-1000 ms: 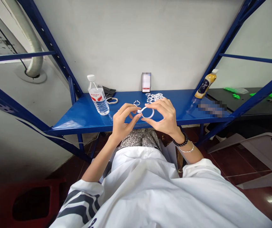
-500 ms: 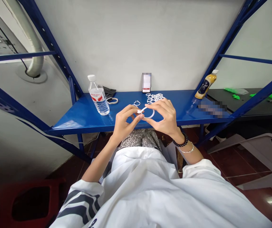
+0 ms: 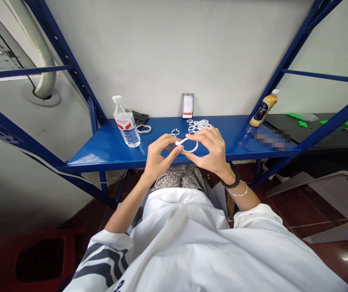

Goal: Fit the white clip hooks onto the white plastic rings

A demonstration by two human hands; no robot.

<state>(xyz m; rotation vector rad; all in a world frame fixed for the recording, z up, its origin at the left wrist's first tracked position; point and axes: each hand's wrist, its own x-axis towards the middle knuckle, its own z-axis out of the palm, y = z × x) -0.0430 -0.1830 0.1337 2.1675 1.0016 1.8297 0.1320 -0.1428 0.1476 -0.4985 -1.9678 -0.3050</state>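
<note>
A white plastic ring (image 3: 196,147) is held up between my two hands, just above the front edge of the blue table (image 3: 107,152). My left hand (image 3: 158,157) pinches the ring's left side, where its ends meet, between thumb and fingers. On the other side, the thumb and fingers of my right hand (image 3: 212,149) curve around the ring and grip it at top and bottom. Behind my right hand lies a pile of similar white rings (image 3: 203,123). One loose open ring (image 3: 176,130) rests beyond my left fingertips.
A water bottle (image 3: 125,125) stands at the left, near a black pouch (image 3: 139,117) and a pale band (image 3: 144,129). A phone (image 3: 187,107) leans on the wall. At the right is a yellow drink bottle (image 3: 263,108), beside blue rack posts (image 3: 279,67).
</note>
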